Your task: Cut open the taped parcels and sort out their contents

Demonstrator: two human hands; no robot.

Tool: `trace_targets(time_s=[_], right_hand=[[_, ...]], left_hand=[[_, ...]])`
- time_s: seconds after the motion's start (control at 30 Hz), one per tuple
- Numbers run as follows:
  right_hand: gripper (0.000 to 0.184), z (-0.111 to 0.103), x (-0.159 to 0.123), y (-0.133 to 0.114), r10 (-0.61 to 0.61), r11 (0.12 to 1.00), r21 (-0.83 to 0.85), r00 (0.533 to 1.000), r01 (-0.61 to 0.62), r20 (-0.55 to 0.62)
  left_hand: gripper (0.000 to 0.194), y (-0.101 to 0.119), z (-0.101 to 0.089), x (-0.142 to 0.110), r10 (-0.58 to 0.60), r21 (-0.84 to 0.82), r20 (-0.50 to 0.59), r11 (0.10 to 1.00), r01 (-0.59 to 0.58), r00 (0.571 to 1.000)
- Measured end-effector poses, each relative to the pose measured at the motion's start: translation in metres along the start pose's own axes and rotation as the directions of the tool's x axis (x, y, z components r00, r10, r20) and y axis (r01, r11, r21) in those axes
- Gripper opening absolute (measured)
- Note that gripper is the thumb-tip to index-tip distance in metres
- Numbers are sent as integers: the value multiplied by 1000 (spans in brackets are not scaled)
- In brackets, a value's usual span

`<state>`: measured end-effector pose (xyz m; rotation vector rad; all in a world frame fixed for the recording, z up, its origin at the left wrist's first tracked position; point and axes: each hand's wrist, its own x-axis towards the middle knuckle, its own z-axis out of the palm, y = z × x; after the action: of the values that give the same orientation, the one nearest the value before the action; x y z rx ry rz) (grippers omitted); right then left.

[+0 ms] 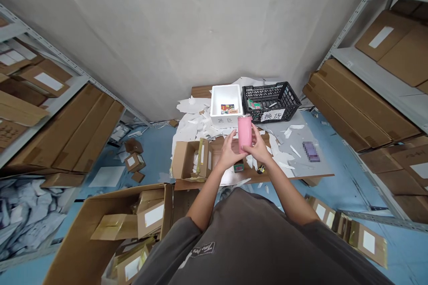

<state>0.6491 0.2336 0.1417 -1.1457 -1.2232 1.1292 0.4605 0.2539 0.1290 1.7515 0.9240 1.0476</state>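
Note:
In front of me a pink tumbler with a metallic rim is held upright above the table. My right hand grips its right side, the thumb across the lower front and the fingers partly hidden behind. My left hand is cupped at the tumbler's lower left, fingers spread and thumb close under the base; whether it touches is hard to see. Below the hands lie a small green box and a black-and-yellow object, perhaps a tape or cutter. An opened cardboard box stands left of my left hand.
Behind the tumbler are a white foam box and a black plastic crate, both with small packages inside. Torn white paper litters the wooden table. A large carton of boxes stands lower left. Loaded shelves flank both sides.

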Motion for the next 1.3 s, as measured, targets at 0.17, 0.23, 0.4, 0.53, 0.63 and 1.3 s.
trace_targets(time_s=[0.17, 0.23, 0.4, 0.53, 0.63, 1.3], right_hand=[[124, 1, 1, -1, 60, 993, 93, 995, -67, 77], [124, 1, 3, 1, 78, 991, 103, 992, -88, 100], [122, 4, 3, 2, 26, 999, -36, 1000, -25, 13], [119, 4, 2, -2, 44, 996, 76, 989, -55, 139], [123, 9, 0, -3, 42, 998, 37, 995, -46, 96], [118, 12, -10, 8, 102, 995, 4, 994, -102, 42]], left_hand=[[124, 5, -10, 5, -103, -197, 100, 973, 121, 990], [125, 5, -12, 5, -114, -214, 135, 967, 141, 984], [134, 7, -9, 1, -145, -89, 17, 985, 146, 989], [128, 10, -10, 0, -140, -174, 95, 973, 155, 986], [127, 11, -10, 1, -78, -69, 55, 994, 82, 995], [121, -1, -10, -7, -101, -77, -34, 992, 98, 994]])
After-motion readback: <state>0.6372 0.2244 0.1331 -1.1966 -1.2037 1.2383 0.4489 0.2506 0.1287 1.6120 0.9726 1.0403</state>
